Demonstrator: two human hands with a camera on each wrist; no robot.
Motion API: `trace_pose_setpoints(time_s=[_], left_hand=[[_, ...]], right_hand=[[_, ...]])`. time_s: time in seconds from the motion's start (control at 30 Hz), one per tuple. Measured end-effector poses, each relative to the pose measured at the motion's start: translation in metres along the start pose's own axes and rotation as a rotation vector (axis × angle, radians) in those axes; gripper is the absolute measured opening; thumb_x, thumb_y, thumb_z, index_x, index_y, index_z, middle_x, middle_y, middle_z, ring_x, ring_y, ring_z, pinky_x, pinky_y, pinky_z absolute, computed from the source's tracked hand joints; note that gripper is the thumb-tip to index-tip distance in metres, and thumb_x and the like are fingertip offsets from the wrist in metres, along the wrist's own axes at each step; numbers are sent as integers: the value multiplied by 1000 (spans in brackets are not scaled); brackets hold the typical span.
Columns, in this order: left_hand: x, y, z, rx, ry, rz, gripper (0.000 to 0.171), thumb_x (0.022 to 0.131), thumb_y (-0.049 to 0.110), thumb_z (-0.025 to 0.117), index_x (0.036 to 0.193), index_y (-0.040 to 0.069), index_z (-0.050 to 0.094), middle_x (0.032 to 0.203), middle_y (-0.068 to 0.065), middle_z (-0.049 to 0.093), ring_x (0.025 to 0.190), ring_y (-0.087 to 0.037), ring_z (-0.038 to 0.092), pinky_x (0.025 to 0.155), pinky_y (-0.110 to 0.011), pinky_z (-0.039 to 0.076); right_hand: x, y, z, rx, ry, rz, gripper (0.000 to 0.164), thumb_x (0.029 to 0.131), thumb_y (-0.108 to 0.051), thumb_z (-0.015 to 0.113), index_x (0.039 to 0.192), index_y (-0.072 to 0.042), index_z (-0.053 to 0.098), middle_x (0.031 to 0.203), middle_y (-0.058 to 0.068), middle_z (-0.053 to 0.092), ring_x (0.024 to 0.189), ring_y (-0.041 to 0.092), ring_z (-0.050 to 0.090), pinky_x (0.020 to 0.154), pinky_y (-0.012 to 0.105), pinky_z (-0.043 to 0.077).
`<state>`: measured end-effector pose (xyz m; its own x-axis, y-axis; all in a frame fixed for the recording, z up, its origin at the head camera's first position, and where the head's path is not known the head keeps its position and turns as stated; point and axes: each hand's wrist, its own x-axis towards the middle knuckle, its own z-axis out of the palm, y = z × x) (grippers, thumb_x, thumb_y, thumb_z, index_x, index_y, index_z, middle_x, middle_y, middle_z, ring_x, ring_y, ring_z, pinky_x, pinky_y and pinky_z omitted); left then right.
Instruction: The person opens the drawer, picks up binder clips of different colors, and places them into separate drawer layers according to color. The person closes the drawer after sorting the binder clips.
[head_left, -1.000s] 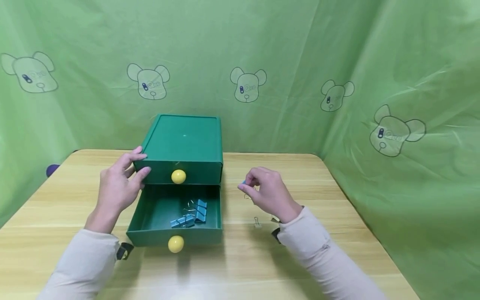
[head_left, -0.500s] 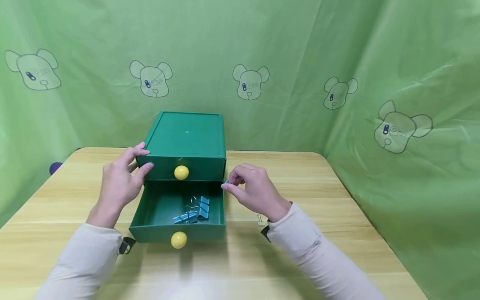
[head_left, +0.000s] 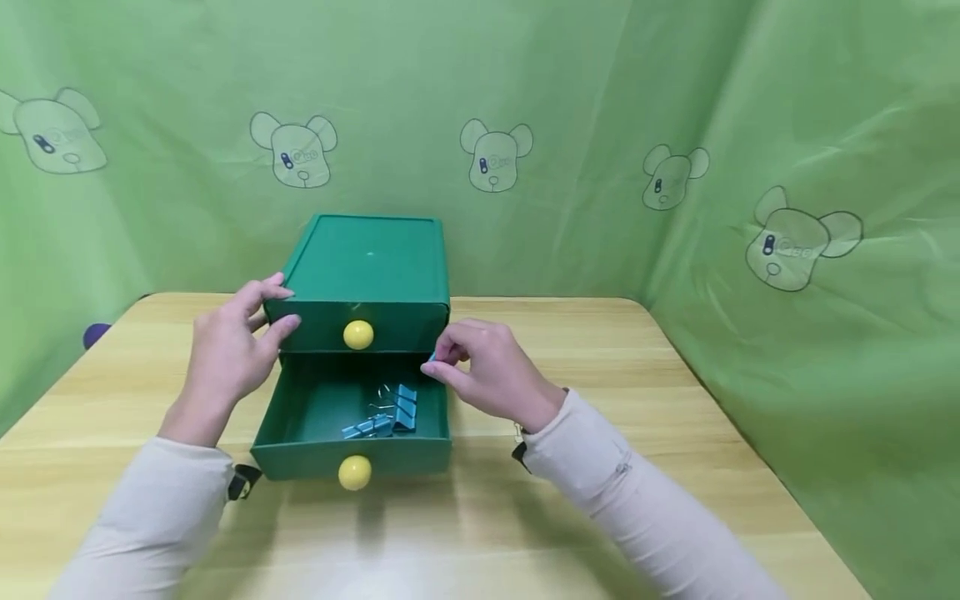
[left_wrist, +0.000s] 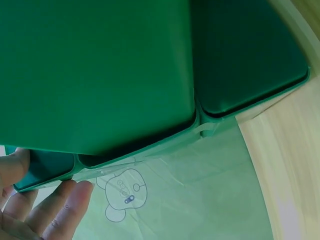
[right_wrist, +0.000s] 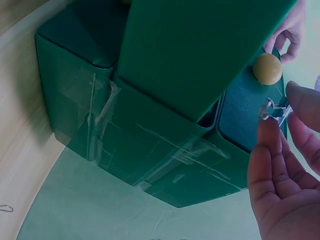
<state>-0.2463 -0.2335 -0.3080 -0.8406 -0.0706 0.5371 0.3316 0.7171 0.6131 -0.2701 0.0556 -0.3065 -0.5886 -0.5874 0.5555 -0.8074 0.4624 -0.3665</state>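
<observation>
A green drawer cabinet (head_left: 367, 258) with yellow knobs stands on the table, its middle drawer (head_left: 300, 408) pulled out. Blue binder clips (head_left: 405, 408) lie inside that drawer, towards its front right. My left hand (head_left: 228, 350) grips the cabinet's front left corner, thumb on the front and fingers along the side. Between thumb and fingers, my right hand (head_left: 487, 367) pinches a small blue binder clip (right_wrist: 276, 111) with metal handles. This hand is over the right edge of the open drawer, level with the top drawer's lower edge.
On the wooden table (head_left: 600, 367), a small light-coloured clip (head_left: 517, 431) shows partly behind the right wrist. Wire handles (right_wrist: 6, 208) lie on the table in the right wrist view. Green curtains (head_left: 570, 100) with bear outlines enclose the back and sides.
My right hand has moved left with the binder clip, from over the table to the open drawer's right edge. The left hand keeps its grip on the cabinet.
</observation>
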Motion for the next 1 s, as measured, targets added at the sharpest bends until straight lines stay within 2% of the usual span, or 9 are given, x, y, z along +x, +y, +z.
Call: trace_pose_setpoints(time_s=[0.23,0.57,0.67,0.83,1.0], left_hand=[[-2,0,-5,-3,-14,-23,28,91,5,67,118,0,58,142,-14,49,112,-50,53,82,-55,49],[2,1,-3,-37,-26,-30,29,92,6,66,119,1,58,144,-12,47,123,-46,47,86,-55,48],[2,0,-3,-51,-26,-35,29,92,7,66,120,1,58,145,-12,46,126,-44,45,87,-55,47],[1,0,-3,-59,-29,-33,30,93,7,65,121,1,58,145,-11,46,127,-43,44,88,-55,47],[2,1,-4,-57,-27,-29,30,93,7,65,121,0,58,145,-11,47,129,-41,43,89,-55,47]], right_hand=[[4,-2,6,20,-31,-10,16,83,-9,77,79,-6,63,78,1,64,68,9,60,70,25,56],[-2,9,-3,-72,-35,32,15,86,-13,75,79,-7,64,75,0,64,69,12,62,68,28,56],[-7,21,-9,-99,-27,82,13,87,-14,74,80,-7,65,75,1,64,69,13,63,67,29,55],[-18,48,-15,-153,-26,218,13,88,-14,73,81,-6,64,76,2,64,69,14,63,67,30,54],[-28,76,-17,-212,-70,300,13,89,-14,71,84,-4,65,78,5,65,72,20,62,67,34,53]])
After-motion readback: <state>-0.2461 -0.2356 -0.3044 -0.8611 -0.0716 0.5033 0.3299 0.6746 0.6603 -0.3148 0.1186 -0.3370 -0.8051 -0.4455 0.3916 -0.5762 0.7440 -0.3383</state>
